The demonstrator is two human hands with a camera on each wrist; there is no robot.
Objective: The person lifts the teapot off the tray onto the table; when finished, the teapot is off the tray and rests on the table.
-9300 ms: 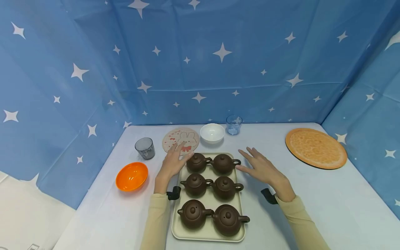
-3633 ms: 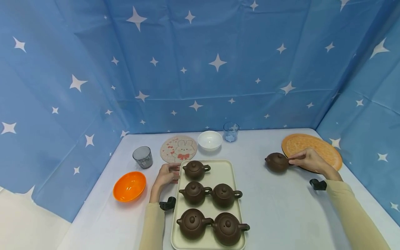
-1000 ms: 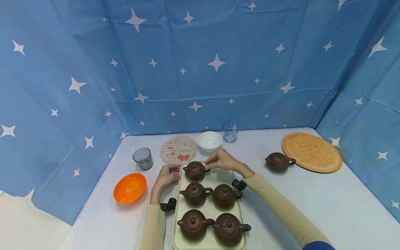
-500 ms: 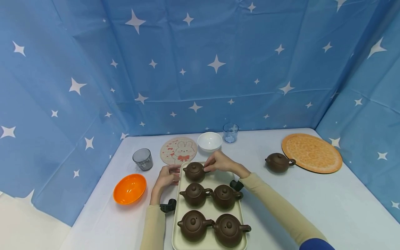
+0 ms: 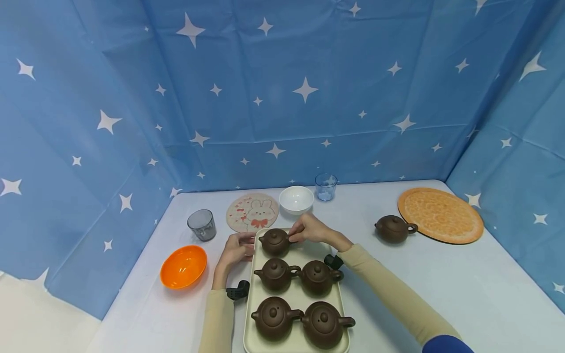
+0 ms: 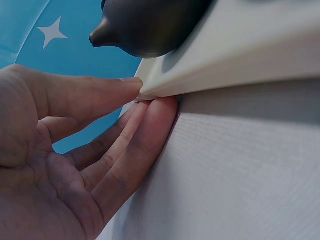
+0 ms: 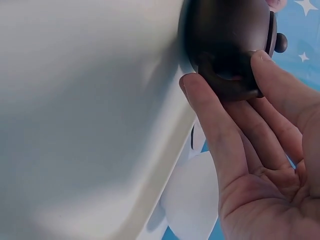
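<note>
hands (image 5: 234, 249) (image 5: 309, 228) pinch tray (image 5: 311, 251) (left) and teapot (image 5: 273, 243) handle (image 7: 229, 89) (right), spout (image 5: 262, 239) leftward, long axis crosswise

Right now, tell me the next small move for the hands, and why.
Probably lift the farthest teapot on the tray straight up: the right hand pinches its handle, while the left hand holds the tray at its edge.
</note>
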